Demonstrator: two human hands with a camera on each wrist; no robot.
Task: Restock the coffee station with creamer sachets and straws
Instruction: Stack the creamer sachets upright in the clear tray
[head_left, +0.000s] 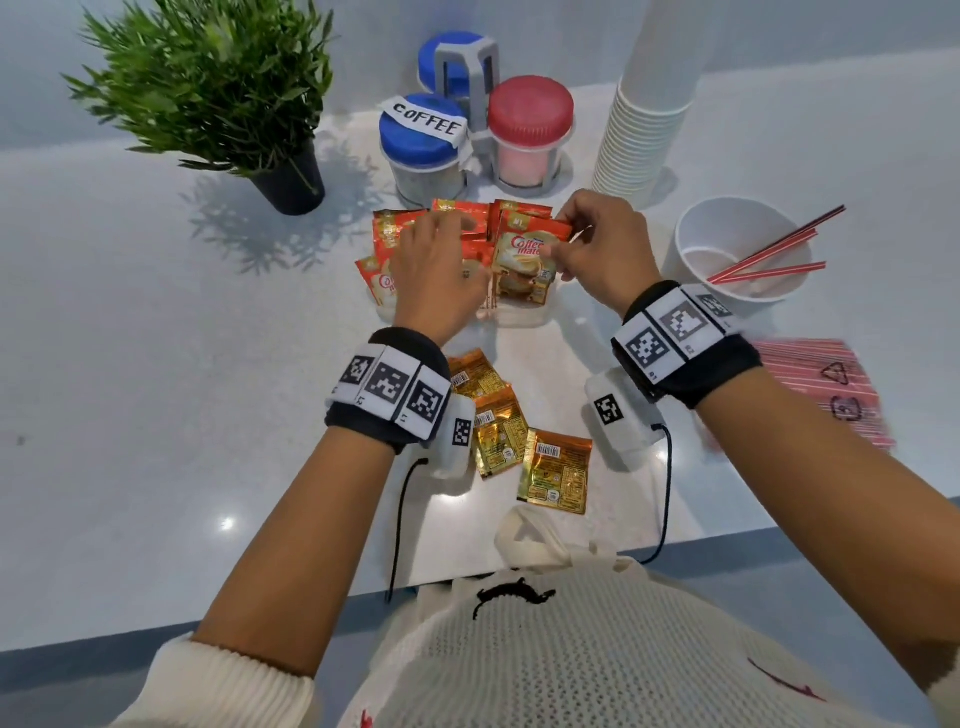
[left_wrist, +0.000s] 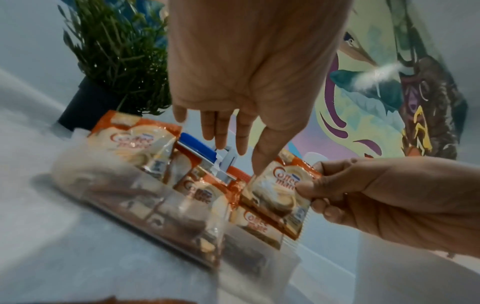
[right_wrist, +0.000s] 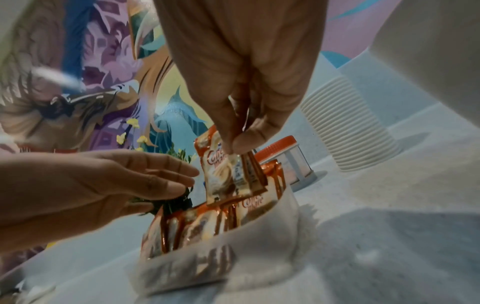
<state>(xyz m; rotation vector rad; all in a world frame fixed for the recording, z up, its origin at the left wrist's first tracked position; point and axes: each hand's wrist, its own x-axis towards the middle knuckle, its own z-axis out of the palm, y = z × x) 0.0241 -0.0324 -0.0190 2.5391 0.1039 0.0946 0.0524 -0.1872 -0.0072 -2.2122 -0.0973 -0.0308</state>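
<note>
Right now the right hand (head_left: 597, 244) pinches a creamer sachet (head_left: 524, 262) by its edge, holding it upright over the clear holder (right_wrist: 259, 232) already packed with sachets; the left hand (head_left: 441, 270) hovers just left of it, fingers straight and gripping nothing. Likely trouble: the rows look tight, so pushing this one in could buckle it or tip its neighbours out. Three loose sachets (head_left: 556, 470) wait nearer on the counter (head_left: 156, 364); the straw cup (head_left: 740, 254) stands to the right
</note>
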